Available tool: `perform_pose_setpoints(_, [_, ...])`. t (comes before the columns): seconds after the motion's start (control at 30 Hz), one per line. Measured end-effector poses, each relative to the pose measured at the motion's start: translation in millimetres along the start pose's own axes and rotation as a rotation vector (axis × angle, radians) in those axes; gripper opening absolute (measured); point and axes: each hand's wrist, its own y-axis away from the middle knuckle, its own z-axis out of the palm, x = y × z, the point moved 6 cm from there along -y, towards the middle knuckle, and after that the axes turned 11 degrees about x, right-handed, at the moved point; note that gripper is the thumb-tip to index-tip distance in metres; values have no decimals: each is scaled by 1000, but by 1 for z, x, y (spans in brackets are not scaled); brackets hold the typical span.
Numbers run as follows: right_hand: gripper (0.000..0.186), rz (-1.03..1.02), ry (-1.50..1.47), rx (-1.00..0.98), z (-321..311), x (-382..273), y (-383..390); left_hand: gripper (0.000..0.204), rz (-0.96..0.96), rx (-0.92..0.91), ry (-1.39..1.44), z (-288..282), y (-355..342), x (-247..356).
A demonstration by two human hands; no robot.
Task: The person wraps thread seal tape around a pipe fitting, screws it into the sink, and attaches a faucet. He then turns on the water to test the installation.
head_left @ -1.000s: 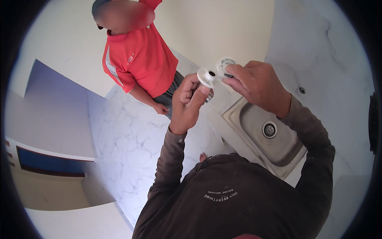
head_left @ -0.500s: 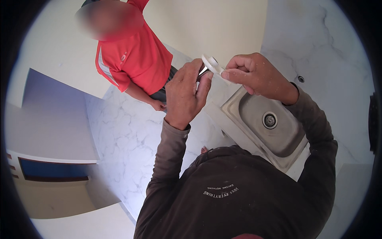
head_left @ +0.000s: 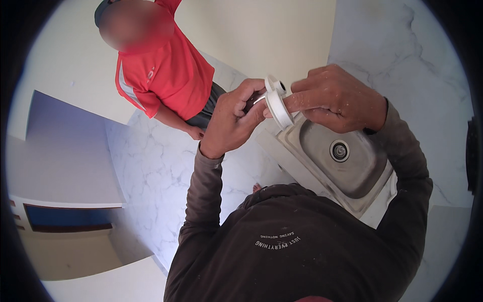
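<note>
Both my hands are raised in front of me, close together. My left hand (head_left: 236,118) is closed round a shiny metal fitting (head_left: 258,99), most of it hidden by the fingers; its thumb reaches the white ring's edge. A white ring-shaped roll (head_left: 279,109), looking like thread seal tape, sits between the hands. Just above it is a white disc (head_left: 271,82) with a short hub and a dark hole. My right hand (head_left: 339,98) has its index finger and thumb at the roll, the other fingers curled. Whether disc and roll are joined I cannot tell.
A steel sink basin (head_left: 347,171) with a round drain lies below my right hand. A person in a red shirt (head_left: 168,70) stands at the far left. The marbled floor (head_left: 151,151) is below; a dark round-edged object (head_left: 471,156) is at the right edge.
The white disc and ring have turned and now show as two separate round shapes. My right hand has shifted slightly right, its index finger stretched to the ring. My left hand moved slightly.
</note>
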Motion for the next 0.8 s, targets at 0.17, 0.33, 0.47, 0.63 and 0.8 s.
perform_pose_setpoints(0.17, [30,-251,334,75,-8,-1,-9,27,-235,-218,142,9,7,-7])
perform_pose_setpoints(0.33, [27,-416,457,209,-10,-4,-19,31,-254,-258,312,15,11,-1])
perform_pose_setpoints(0.47, [31,-450,554,244,-9,-1,-23,35,-337,-339,367,18,12,-4])
perform_pose_setpoints(0.63, [29,-453,591,243,-2,4,-23,34,-335,-386,337,21,13,-7])
perform_pose_setpoints(0.8, [35,-374,508,241,5,19,-17,32,-300,-348,261,21,16,-11])
